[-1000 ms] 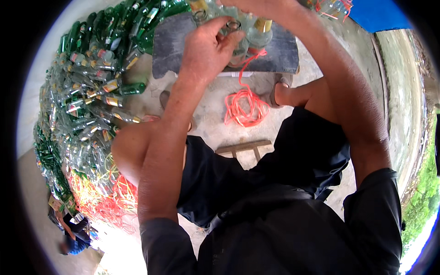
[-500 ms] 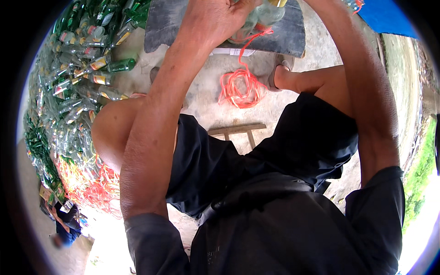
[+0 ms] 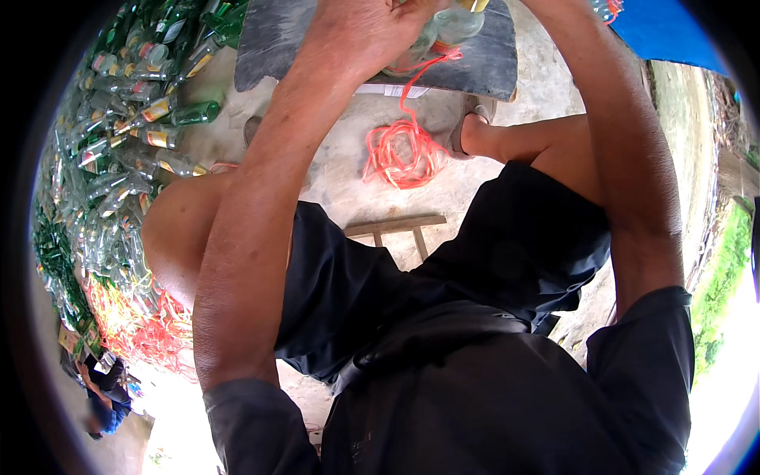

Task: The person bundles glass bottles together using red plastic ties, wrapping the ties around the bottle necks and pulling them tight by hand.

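Note:
My left hand (image 3: 370, 36) is at the top edge, over a dark board (image 3: 491, 67). Its fingers look curled together but are partly cut off, so what they hold is hidden. Right beside it, clear glass bottles (image 3: 457, 28) stand close together on the board. A red plastic string (image 3: 412, 85) runs from the bottles over the board's near edge, down to a loose coil (image 3: 405, 154) on the floor. My right forearm (image 3: 586, 79) reaches up past the top edge, and the right hand is outside the picture.
Many green and clear bottles (image 3: 131, 119) are heaped on the left, with tangled red and yellow strings (image 3: 146, 324) nearer. A small wooden frame (image 3: 396, 226) lies between my legs. Something blue (image 3: 665, 32) is at the upper right. Another person (image 3: 103, 392) is at the far lower left.
The whole view has shifted slightly, so the board, coil and bottles sit a little further left. My left hand stays beside the bottles, and no other change shows.

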Motion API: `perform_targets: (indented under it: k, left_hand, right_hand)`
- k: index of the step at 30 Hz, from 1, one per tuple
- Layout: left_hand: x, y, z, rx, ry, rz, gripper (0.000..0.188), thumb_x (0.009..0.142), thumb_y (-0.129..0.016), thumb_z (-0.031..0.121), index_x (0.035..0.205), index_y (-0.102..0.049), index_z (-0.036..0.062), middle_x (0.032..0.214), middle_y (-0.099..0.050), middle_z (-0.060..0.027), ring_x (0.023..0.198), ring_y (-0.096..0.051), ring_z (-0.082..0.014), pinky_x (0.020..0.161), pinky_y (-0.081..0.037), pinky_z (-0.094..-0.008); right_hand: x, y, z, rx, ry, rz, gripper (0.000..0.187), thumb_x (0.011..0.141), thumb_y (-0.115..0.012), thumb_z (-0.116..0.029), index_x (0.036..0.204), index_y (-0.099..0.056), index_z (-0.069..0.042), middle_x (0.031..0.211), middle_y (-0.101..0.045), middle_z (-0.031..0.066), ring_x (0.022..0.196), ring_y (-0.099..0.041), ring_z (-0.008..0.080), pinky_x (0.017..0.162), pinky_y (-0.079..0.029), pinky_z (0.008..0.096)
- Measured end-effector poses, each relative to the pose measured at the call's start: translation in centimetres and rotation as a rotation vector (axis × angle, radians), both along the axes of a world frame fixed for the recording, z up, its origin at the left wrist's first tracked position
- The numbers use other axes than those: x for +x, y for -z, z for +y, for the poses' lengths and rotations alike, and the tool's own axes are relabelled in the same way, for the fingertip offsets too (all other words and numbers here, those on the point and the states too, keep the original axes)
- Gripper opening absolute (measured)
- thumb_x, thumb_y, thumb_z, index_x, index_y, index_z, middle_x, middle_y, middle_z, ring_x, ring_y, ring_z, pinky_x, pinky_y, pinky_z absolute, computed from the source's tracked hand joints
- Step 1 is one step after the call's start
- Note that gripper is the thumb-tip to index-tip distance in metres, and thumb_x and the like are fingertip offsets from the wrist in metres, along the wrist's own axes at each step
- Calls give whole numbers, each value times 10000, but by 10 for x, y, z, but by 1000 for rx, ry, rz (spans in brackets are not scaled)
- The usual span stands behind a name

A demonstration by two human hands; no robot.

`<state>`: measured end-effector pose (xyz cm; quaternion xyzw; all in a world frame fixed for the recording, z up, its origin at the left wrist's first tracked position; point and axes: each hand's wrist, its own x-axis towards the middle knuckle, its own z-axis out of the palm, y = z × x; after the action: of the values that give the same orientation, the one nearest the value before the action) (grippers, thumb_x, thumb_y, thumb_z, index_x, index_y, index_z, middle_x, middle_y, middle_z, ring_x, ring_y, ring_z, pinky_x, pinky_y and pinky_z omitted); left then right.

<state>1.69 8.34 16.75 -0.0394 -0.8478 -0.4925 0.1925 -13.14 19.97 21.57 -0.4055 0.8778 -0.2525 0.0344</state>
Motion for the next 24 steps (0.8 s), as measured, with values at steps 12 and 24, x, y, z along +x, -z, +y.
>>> perform_targets:
  k: [12, 24]
  left_hand:
    - [0, -7, 2, 16, -42, -94, 233, 894, -751, 145, 1072, -707, 0, 782, -698, -165, 670, -680, -256, 627, -528, -372]
    - [2, -6, 2, 55, -62, -109, 280, 827, -809, 100, 1042, -683, -27, 921, -727, -198, 762, -739, -302, 665, -567, -389]
  right_hand:
    - [-12, 11, -1, 30, -81, 233, 358, 837, -770, -279, 956, -722, 55, 908, -706, 298, 854, -722, 414, 746, -587, 456]
    - [-22, 48, 4, 156, -126, 485, 259, 855, -734, -262, 952, -689, -26, 846, -676, 215, 836, -693, 361, 754, -539, 464]
